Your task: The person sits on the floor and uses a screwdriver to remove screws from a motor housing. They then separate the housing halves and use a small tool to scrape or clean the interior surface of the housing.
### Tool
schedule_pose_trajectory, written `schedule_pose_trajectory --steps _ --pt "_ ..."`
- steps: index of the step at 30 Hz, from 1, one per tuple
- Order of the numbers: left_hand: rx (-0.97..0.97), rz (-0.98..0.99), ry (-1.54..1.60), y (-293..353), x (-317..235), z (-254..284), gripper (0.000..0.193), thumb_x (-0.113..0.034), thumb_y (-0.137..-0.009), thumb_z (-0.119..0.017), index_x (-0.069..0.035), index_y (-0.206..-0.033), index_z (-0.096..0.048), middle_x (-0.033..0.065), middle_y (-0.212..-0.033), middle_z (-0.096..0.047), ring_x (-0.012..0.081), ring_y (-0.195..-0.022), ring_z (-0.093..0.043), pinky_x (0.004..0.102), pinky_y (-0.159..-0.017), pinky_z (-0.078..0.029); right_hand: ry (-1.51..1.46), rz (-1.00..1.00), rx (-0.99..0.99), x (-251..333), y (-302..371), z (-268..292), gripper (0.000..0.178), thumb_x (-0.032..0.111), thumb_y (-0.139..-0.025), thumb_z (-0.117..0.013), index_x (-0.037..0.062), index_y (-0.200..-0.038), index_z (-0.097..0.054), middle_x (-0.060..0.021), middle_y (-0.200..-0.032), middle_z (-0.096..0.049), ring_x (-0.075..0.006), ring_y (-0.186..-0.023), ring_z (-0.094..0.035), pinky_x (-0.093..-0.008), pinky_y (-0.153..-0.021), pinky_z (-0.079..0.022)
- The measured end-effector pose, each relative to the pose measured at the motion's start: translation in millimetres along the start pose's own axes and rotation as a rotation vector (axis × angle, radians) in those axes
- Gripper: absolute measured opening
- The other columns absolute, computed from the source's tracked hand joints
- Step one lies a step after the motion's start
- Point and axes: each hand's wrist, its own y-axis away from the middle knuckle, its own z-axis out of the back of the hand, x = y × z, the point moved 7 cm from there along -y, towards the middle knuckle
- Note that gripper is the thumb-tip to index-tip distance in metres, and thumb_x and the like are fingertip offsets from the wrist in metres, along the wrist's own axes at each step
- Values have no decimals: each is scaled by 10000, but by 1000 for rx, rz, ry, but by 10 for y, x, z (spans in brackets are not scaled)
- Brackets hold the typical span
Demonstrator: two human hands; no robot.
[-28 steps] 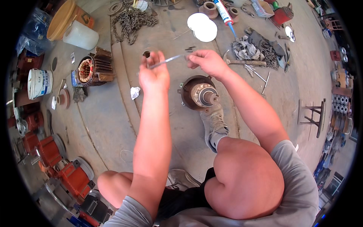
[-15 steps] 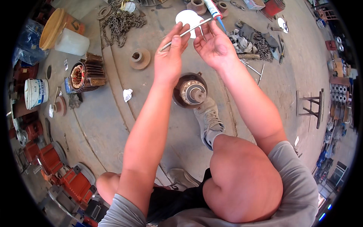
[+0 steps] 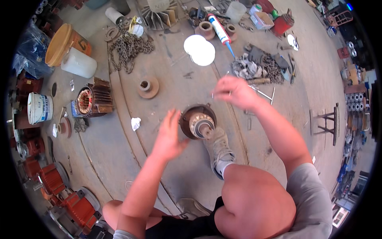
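My left hand (image 3: 169, 137) is open and slightly blurred, fingers stretched, at the left side of a dark round flanged metal housing (image 3: 184, 122). I cannot tell whether it touches the flange. A rotor shaft (image 3: 206, 132) with a ball bearing (image 3: 198, 124) around it sticks up from the housing, which rests on the floor against my shoe (image 3: 219, 149). Above and right of the housing, my right hand (image 3: 235, 92) is closed in a pinch. Only small pale ends of what appears to be a thin metal rod show at its fingers; the remainder is hidden.
White discs (image 3: 203, 53), a sealant cartridge (image 3: 219, 28) with a blue nozzle, and grey rags (image 3: 248, 65) lie ahead. A flanged metal hub (image 3: 148, 87), a motor stator (image 3: 95, 97) and a chain pile (image 3: 130, 47) are at left. A T-shaped tool (image 3: 264, 95) lies right.
My left hand has let go of the thin rod and come down beside the housing, opening. My right hand has moved down, its fingers now closed. The view has tilted forward.
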Motion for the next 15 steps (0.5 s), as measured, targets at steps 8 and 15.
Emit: schedule_pose_trajectory --steps 8,15 --pt "-56 113 -109 -30 -163 -435 1346 -373 -668 -1097 -81 -1744 -343 236 -1753 -362 466 -1588 -424 562 -1342 -372 38 51 323 -69 -194 -584 206 114 -905 -915 179 -1099 -901 -12 -1092 -752 -251 -1073 -744 -406 -959 -594" --pt "113 153 -281 -206 -135 -419 1245 -575 -690 -1043 -80 -1690 -491 206 -1694 -419 376 -1456 -497 484 -1230 -409 356 172 506 10 -357 -718 157 221 -898 -909 243 -1053 -910 37 -1104 -740 -193 -1095 -722 -411 -1032 -504"
